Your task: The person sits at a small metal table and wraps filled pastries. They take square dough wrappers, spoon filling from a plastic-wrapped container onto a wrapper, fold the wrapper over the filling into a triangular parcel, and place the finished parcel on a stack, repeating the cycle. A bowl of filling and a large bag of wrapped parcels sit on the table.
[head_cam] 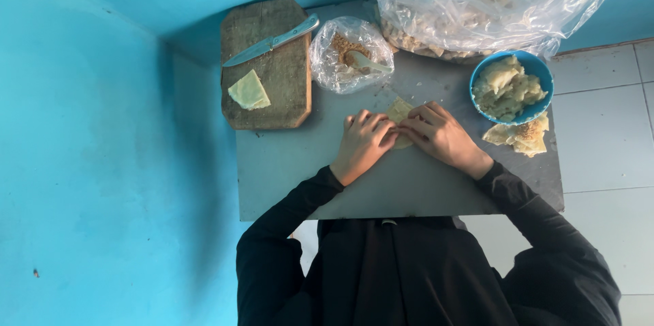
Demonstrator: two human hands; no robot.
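Both hands meet mid-frame on the grey counter (327, 183). The left hand (364, 143) and right hand (439, 136) have fingers curled down, pinching a thin pale yellow dough wrapper (398, 111). It lies flat between the fingertips, mostly covered, each grip narrow. The blue bowl of pale dough pieces (511, 87) sits right of them.

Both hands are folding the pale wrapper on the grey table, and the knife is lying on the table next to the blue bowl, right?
Not quite. The head view shows the knife lying on the wooden cutting board, well away from the blue bowl. Both hands, left and right, do rest on the pale wrapper on the grey table.
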